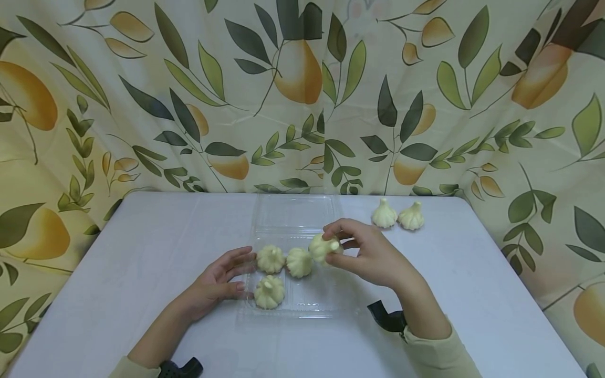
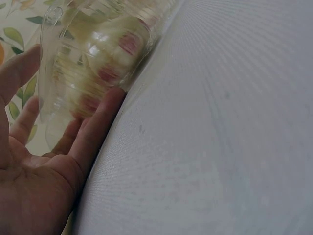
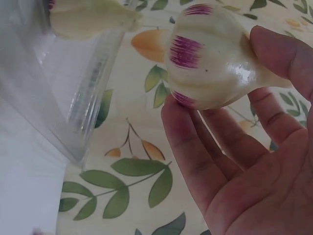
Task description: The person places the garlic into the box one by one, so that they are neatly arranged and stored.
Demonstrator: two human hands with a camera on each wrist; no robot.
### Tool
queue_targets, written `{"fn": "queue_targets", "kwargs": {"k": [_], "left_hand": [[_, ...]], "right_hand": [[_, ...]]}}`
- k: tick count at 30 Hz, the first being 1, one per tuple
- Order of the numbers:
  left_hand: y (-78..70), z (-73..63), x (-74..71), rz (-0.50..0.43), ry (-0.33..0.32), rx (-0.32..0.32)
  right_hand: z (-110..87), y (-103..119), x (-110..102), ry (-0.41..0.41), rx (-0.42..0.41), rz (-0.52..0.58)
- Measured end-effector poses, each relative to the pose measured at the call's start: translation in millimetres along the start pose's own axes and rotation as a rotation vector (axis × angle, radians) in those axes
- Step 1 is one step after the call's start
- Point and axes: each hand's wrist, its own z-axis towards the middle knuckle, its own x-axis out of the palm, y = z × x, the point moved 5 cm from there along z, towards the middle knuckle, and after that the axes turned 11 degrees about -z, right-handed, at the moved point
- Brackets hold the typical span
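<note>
My right hand pinches a garlic bulb between thumb and fingers, over the right back part of a clear plastic box. In the right wrist view this garlic bulb shows purple streaks on pale skin. Three more bulbs sit in the box's left and middle: one garlic bulb at back left, another beside it, a third at front left. My left hand rests against the box's left side with fingers extended; in the left wrist view its fingertips touch the clear wall.
Two garlic bulbs stand at the table's back right, one left of the other. The box's open lid lies toward the back edge of the white table. A leaf-and-fruit patterned curtain hangs behind.
</note>
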Motion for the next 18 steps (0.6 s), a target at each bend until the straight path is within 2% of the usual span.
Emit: {"fn": "queue_targets", "kwargs": {"k": [12, 18], "left_hand": [[-0.9, -2.2, 0.7, -0.009, 0.033, 0.025], [-1.2, -1.8, 1.0, -0.006, 0.027, 0.018]], "right_hand": [[0.3, 10.6, 10.3, 0.028, -0.083, -0.01], [-0.3, 15.3, 16.0, 0.041, -0.122, -0.008]]}}
